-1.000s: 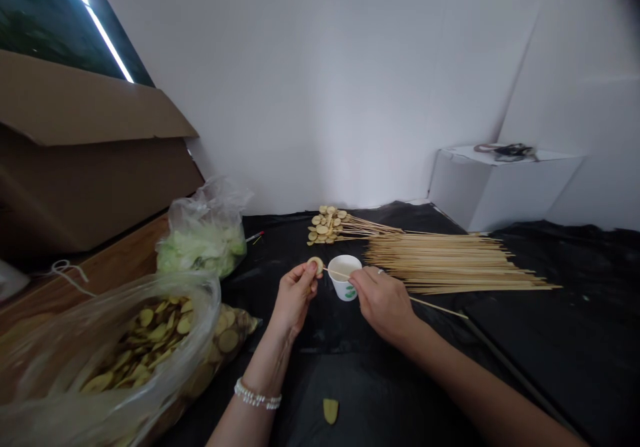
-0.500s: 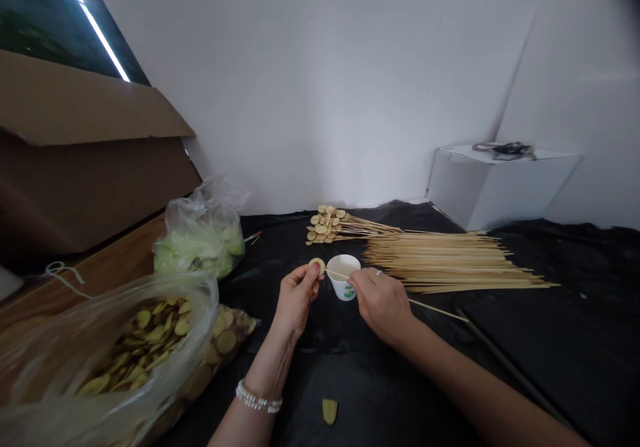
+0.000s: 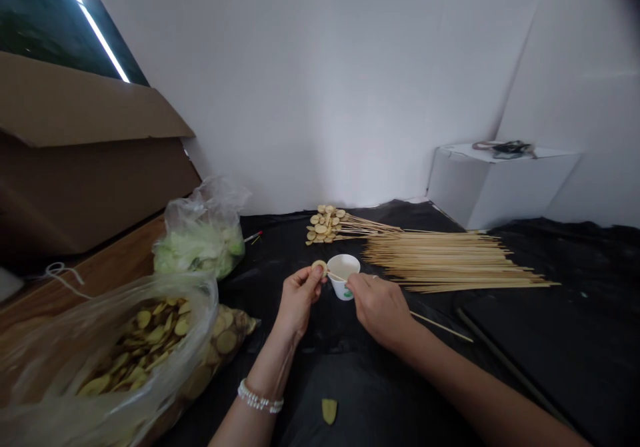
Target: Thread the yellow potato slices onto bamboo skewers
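Between the thumb and fingers of my left hand is a round pale slice, potato by its look. My right hand is closed around a long thin wooden skewer; its front end meets the slice's edge, and its tail sticks out behind the hand. How deep the tip sits in the slice cannot be made out. Just behind the skewer stands a white paper cup with a green print, near both hands. Farther back lie skewers with slices on their ends, beside a spread of bare skewers.
At left, an open plastic bag holds many slices. Behind it sits a clear bag of pale green pieces. A loose cut piece lies in front on the black sheet. A cardboard box and white box flank the area.
My right hand has shifted slightly left with the skewer, closer to my left hand. My left hand and the slice have moved a little to the right and down.
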Tool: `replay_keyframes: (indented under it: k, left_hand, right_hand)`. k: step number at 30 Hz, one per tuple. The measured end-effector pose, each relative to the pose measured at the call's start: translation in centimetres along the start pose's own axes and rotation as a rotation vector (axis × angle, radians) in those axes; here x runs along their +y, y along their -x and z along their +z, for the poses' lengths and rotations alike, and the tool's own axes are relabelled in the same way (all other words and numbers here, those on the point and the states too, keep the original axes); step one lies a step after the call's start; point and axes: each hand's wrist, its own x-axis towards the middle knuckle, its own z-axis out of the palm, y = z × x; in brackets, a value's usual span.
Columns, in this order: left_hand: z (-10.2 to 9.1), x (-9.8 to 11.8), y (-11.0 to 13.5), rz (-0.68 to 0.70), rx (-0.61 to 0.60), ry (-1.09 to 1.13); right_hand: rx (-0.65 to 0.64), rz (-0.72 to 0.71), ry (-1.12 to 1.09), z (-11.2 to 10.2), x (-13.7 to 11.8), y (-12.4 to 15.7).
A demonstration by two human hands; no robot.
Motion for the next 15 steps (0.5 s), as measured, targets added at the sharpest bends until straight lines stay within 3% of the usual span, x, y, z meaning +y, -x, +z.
replay_keyframes:
  k: [6, 15]
  left_hand:
    - [0.53, 0.64, 0.30, -0.001, -0.018, 0.051]
    - [0.01, 0.82, -0.18, 0.047, 0.136, 0.164]
  right_hand:
    - [-0.091, 0.036, 0.008, 0.03, 0.35, -0.31]
    - [0.039, 0.003, -0.036, 0.19, 0.47, -0.31]
